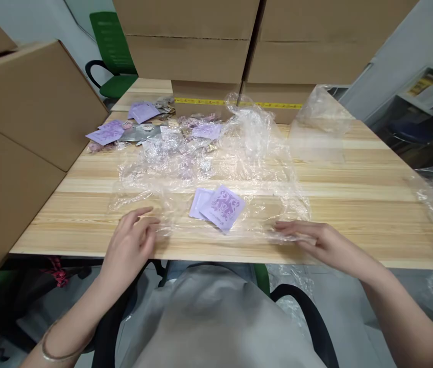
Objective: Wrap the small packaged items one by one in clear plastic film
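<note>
A large clear plastic bag (257, 189) lies spread across the table in front of me. Two lilac printed sachets (224, 208) overlap near its front edge; I cannot tell whether they lie in it or on it. At the bag's left edge is my left hand (130, 237), fingers loosely bent and apart, holding nothing. My right hand (318, 240) reaches in from the other side, its fingers stretched out at the bag's front right corner and seeming to touch the film. Farther back, a heap of small packets (186, 135) shows partly through crumpled plastic.
Tall cardboard boxes (186, 56) stand along the back, with another box (21, 102) at the left edge. More lilac sachets (107, 132) lie at the back left of the wooden table (354, 204). Another clear bag (318, 128) rests at the back right. Behind stands a green chair (113, 46).
</note>
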Demonstrator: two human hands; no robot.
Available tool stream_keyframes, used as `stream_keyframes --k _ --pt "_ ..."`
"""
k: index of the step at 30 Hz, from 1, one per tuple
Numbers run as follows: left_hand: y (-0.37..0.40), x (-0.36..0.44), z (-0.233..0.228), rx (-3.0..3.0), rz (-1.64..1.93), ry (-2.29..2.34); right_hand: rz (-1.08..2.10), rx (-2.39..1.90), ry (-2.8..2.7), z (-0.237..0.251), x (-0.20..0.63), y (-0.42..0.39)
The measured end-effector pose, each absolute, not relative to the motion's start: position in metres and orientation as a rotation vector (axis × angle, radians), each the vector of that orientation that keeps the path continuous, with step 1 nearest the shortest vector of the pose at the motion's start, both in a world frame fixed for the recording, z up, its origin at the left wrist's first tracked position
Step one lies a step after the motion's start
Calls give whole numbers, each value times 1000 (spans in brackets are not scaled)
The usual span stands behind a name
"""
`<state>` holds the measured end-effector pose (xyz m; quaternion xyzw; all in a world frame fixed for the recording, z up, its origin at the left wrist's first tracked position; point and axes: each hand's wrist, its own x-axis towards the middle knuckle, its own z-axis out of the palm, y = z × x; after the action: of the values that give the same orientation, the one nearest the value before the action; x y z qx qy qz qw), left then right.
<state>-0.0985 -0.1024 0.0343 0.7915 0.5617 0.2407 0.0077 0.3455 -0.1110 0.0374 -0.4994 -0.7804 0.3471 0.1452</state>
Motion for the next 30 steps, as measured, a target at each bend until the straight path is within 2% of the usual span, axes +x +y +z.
stream_keyframes --k 3,6,9,14,18,23,25,30 --pt "-98 -100 41 2319 1069 1740 993 -1476 -2066 34 342 -97" --pt "-96 -98 47 2134 1331 1729 752 -1525 -1908 26 332 -90" --pt "-96 -101 50 1898 1415 1676 582 -1421 -1826 21 327 -90" --pt "-92 -118 46 1812 1417 1468 560 -1273 -2040 28 326 -87" --pt "-75 -128 35 1909 1242 1497 583 -1630 -2221 32 319 -65" --pt "-51 -125 24 1980 1041 1965 216 -2129 -2341 25 304 -27" --pt "-45 -121 22 2079 819 2145 88 -2214 -2432 19 299 -17" --pt "-33 -110 18 2165 -6 2438 -62 -2308 -2445 7 293 -14"
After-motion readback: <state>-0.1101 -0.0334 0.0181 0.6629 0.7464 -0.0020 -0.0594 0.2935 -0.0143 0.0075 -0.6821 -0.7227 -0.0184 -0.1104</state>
